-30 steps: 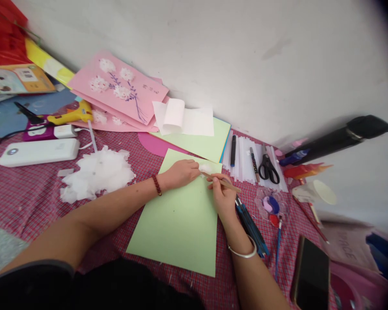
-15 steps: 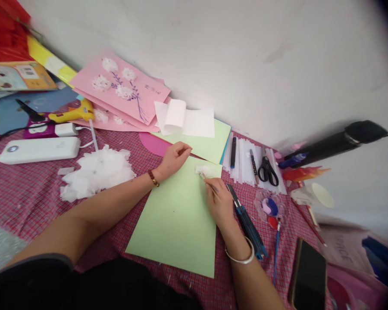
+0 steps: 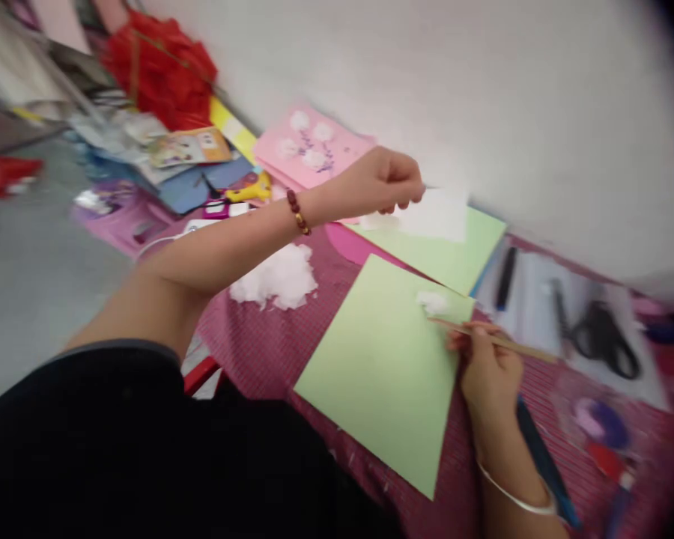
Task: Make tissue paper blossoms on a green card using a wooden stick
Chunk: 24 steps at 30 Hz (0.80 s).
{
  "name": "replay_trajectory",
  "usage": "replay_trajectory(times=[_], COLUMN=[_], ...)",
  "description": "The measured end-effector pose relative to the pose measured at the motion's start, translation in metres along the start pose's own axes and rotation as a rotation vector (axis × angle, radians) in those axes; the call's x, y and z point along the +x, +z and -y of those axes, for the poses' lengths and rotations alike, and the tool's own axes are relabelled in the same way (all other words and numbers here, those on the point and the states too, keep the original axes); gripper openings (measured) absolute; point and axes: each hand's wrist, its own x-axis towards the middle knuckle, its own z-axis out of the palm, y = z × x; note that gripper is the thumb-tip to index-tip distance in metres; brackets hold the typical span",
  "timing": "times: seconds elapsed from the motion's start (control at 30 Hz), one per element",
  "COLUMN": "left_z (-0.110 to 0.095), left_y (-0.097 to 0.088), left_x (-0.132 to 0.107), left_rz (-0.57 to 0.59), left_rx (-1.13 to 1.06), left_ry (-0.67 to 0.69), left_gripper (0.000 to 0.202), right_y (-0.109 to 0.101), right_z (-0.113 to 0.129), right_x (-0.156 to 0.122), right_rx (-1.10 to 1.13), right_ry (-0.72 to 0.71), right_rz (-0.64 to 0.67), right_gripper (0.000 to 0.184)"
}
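My right hand (image 3: 491, 367) is closed round a thin tan wooden stick (image 3: 517, 344). The stick's tip is beside a small white fluffy tuft (image 3: 432, 302) near the upper right corner of a light green sheet (image 3: 379, 367). Raised above the table, my left hand (image 3: 390, 180) has its fingers curled together. It is in front of white paper (image 3: 441, 213) lying on another green sheet (image 3: 486, 236). Whatever its fingertips may pinch is too blurred to make out. A heap of white tissue pieces (image 3: 278, 277) lies below my left forearm.
Pink cards with white flowers (image 3: 314, 142) and a yellow glue gun (image 3: 252, 187) are at the back left. On the right are a black marker (image 3: 505, 277), black scissors (image 3: 606, 337), a blue cutter (image 3: 544, 457) and a paint palette (image 3: 598, 423). A wall stands behind.
My left hand has lifted off the green sheet, up and away toward the white paper. The view has swung left. My right hand stays by the tuft, its stick now lying flatter.
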Motion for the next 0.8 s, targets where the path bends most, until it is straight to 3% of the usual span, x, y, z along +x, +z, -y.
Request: replay_trajectory(times=[0.07, 0.2, 0.27, 0.37, 0.47, 0.6, 0.67, 0.8], left_z=[0.015, 0.047, 0.062, 0.080, 0.090, 0.094, 0.090, 0.065], left_y=[-0.018, -0.039, -0.038, -0.026, -0.011, -0.003, -0.003, -0.008], left_x=[-0.044, -0.157, -0.206, -0.255, -0.272, -0.265, -0.258, -0.238], left_rz=[0.098, 0.165, 0.132, 0.060, -0.047, -0.066, -0.077, -0.220], left_rx=[0.171, 0.396, 0.473, 0.675, 0.827, 0.812, 0.718, 0.337], left_ry=[-0.057, -0.211, -0.291, -0.210, -0.113, -0.062, -0.066, -0.194], left_gripper=[0.011, 0.008, 0.011, 0.021, 0.028, 0.024, 0.021, 0.011], right_y=[0.000, 0.002, 0.003, 0.003, 0.003, 0.002, 0.002, 0.002], right_z=[-0.001, 0.002, 0.003, 0.004, 0.003, 0.002, 0.001, -0.001], right_x=[0.001, 0.000, -0.002, -0.003, -0.002, 0.000, 0.001, 0.002], right_rx=[-0.039, -0.118, -0.127, -0.125, -0.136, -0.144, -0.141, -0.108], right_ry=[0.006, 0.000, -0.002, 0.002, -0.014, -0.012, -0.009, -0.016], right_rz=[0.006, 0.011, 0.004, -0.012, -0.012, -0.021, -0.022, 0.000], right_gripper=[0.018, 0.023, 0.023, 0.022, 0.022, 0.023, 0.023, 0.027])
